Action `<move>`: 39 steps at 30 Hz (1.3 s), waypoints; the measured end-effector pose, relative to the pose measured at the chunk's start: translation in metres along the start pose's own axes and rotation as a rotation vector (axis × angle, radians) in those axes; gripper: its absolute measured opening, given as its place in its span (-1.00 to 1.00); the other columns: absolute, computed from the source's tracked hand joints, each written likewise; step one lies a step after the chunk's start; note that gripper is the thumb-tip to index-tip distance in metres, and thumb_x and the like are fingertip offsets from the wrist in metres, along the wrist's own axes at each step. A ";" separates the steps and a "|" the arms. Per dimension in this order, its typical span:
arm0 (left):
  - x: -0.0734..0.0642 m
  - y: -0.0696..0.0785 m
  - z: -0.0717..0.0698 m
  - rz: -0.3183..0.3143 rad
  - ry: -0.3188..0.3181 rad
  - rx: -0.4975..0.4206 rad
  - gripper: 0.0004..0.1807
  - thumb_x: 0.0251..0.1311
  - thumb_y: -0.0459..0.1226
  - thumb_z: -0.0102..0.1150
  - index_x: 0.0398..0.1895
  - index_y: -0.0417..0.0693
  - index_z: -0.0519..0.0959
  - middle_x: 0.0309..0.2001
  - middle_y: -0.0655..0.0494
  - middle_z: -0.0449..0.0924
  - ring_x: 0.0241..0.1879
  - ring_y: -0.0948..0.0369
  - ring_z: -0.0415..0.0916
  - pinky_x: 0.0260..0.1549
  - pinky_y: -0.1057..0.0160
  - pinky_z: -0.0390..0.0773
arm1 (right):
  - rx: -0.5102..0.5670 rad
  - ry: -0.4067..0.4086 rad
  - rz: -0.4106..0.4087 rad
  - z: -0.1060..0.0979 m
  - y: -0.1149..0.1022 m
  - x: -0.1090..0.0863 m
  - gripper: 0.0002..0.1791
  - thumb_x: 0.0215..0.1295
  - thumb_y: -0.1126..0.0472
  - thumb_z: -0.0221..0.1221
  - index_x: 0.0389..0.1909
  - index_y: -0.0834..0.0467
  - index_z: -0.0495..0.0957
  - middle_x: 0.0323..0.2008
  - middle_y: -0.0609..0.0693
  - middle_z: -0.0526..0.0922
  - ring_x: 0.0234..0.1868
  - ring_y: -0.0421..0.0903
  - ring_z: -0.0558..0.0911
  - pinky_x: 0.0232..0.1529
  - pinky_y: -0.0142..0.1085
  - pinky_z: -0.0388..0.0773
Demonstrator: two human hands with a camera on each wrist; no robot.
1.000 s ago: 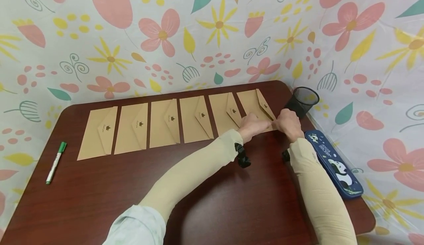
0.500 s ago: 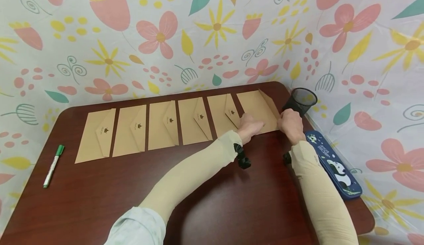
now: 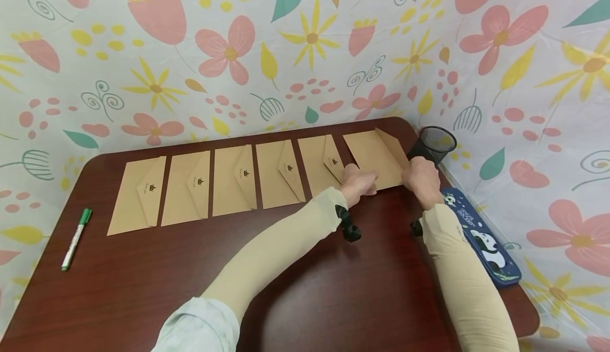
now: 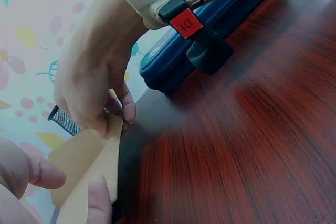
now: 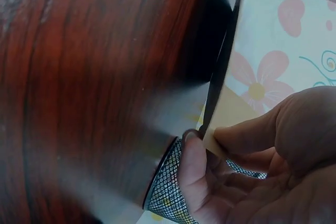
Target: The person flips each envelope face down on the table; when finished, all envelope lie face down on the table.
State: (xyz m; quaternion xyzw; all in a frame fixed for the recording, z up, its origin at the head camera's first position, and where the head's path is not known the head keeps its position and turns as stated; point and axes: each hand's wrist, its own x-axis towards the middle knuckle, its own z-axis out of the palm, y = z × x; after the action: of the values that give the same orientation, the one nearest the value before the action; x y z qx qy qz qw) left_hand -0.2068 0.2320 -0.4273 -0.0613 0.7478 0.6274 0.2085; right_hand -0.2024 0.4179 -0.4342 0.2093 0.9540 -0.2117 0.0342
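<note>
My right hand (image 3: 421,181) pinches the near right corner of the rightmost kraft paper envelope (image 3: 374,153). Its raised flap (image 3: 394,145) points right. In the right wrist view, the thumb and fingers (image 5: 194,158) close on the envelope's corner, with a dark gap under its edge. My left hand (image 3: 358,183) is at the envelope's near left side. The left wrist view shows its thumb (image 4: 100,203) overlapping the paper near the edge. The index finger (image 4: 47,174) is held apart from the thumb, with paper visible between them. The other left fingers are hidden.
Several closed envelopes (image 3: 233,180) with crown prints lie in a row to the left. A black mesh cup (image 3: 433,145) stands behind my right hand. A blue panda pencil case (image 3: 483,238) lies along the right edge. A green-capped marker (image 3: 76,240) lies far left.
The rightmost envelope's flap, folded over earlier with its crown showing, has swung out to the right. The envelope has slid slightly right with my right hand, and my left index finger has drawn back.
</note>
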 end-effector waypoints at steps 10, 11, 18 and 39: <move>0.012 -0.005 0.001 -0.021 -0.030 -0.183 -0.88 0.30 -0.53 0.24 -0.34 -0.21 0.53 -0.53 -0.04 0.61 -0.71 0.28 0.49 -0.65 0.43 0.61 | 0.038 -0.036 -0.061 0.002 0.009 0.000 -0.63 0.45 0.30 -0.09 -0.08 0.35 0.69 -0.24 0.32 0.69 -0.22 0.26 0.58 -0.22 -0.02 0.56; 0.014 -0.006 0.001 -0.025 -0.038 -0.201 -0.90 0.28 -0.53 0.25 -0.23 -0.25 0.56 -0.45 -0.08 0.65 -0.68 0.25 0.54 -0.59 0.40 0.67 | 0.036 -0.049 -0.063 0.002 0.010 0.000 -0.55 0.49 0.28 -0.11 0.11 0.35 0.68 -0.04 0.38 0.72 -0.09 0.32 0.62 -0.09 0.06 0.62; 0.023 -0.011 0.000 -0.056 -0.083 -0.318 -0.49 0.28 -0.57 0.29 0.31 -0.37 0.52 0.02 -0.16 0.60 -0.10 -0.19 0.86 -0.23 0.25 0.84 | 0.086 -0.082 -0.086 0.003 0.004 -0.011 -0.43 0.77 -0.01 -0.16 0.24 0.34 0.64 0.08 0.42 0.67 0.09 0.36 0.63 0.13 0.19 0.59; 0.023 -0.014 -0.001 -0.026 -0.084 -0.361 -0.45 0.16 -0.64 0.36 0.25 -0.43 0.52 -0.24 -0.09 0.64 -0.03 -0.28 0.82 -0.29 0.24 0.84 | 0.434 0.040 -0.023 0.002 0.001 -0.010 -0.56 0.53 0.05 0.28 0.09 0.37 0.74 -0.23 0.11 0.76 -0.41 -0.14 0.71 -0.37 -0.34 0.70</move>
State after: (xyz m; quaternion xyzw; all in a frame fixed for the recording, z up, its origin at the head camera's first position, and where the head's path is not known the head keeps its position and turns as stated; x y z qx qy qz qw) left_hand -0.2232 0.2319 -0.4489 -0.0812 0.6128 0.7507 0.2331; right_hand -0.1926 0.4137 -0.4346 0.2052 0.8889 -0.4083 -0.0331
